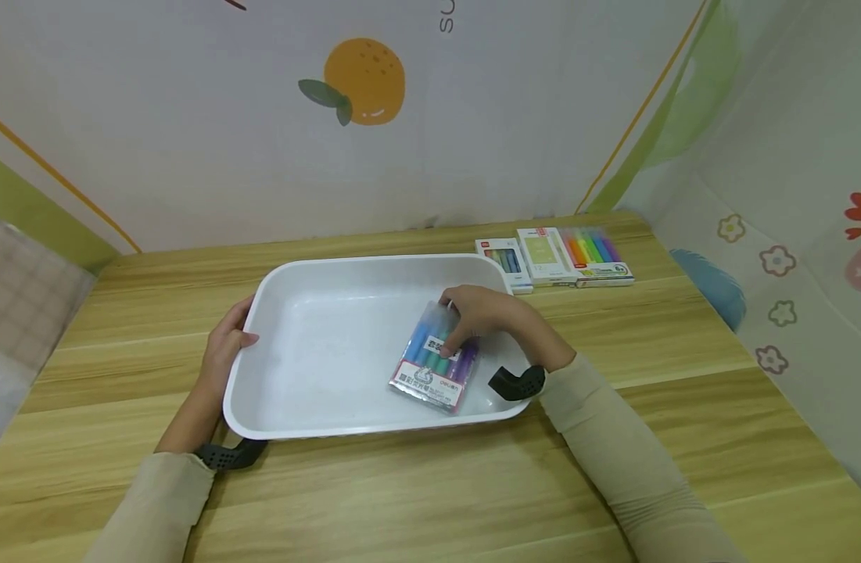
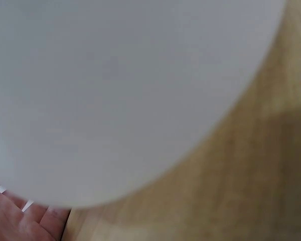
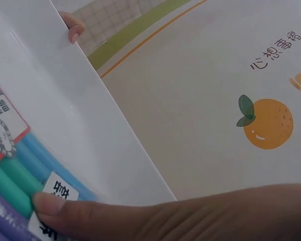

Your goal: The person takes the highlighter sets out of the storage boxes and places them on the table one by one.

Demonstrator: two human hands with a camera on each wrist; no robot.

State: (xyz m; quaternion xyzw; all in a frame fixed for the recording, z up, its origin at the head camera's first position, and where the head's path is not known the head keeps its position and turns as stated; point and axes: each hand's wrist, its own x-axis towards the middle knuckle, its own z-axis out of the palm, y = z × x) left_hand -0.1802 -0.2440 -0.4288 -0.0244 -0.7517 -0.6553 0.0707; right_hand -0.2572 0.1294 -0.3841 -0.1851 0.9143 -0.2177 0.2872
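A white rectangular tray (image 1: 324, 352) sits in the middle of the wooden table. At its left end my left hand (image 1: 222, 356) grips the rim, thumb over the edge and the other fingers on the outside. Inside the right part of the tray, my right hand (image 1: 481, 313) holds a clear pack of markers (image 1: 426, 381), blue, green and purple, with a white label at the bottom. The right wrist view shows the thumb (image 3: 85, 216) pressed on the pack's front. In the left wrist view the blurred tray wall (image 2: 115, 90) hides most of the left hand.
Behind the tray's right corner lie a white box with a window (image 1: 504, 262), a white-and-green box (image 1: 546, 254) and a clear pack of rainbow-coloured pens (image 1: 595, 250). A printed curtain (image 1: 472, 156) hangs along the table's back edge.
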